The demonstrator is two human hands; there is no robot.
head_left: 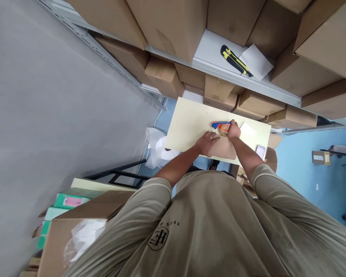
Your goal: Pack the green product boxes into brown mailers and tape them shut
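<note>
Head view looked down over an olive T-shirt to a pale yellow board (190, 119), and both bare hands were working near its middle. The right hand (233, 130) was clenched around the top of a packing tape dispenser (220, 127) with a blue and orange handle, and it hid part of the tape roll. This dispenser stood about the middle of the board, a little toward the right end, and just at the far edge of a brown cardboard sheet (223, 149); whether they were touching could not be told. The left hand (205, 142) was not grasping anything, it lay open and flat with spread fingers, pressing on the left part of this sheet, near the board's near edge, so it seemed the steadying hand while the right hand did the work. A white paper sheet (247, 130) lay toward the right end of the board, and a smartphone (260, 152) sat at the near right corner. Above the far edge, on a metal shelf (207, 50) between cardboard boxes (164, 23), lay a yellow and black utility knife (233, 59), partly on a white paper (256, 61)
</note>
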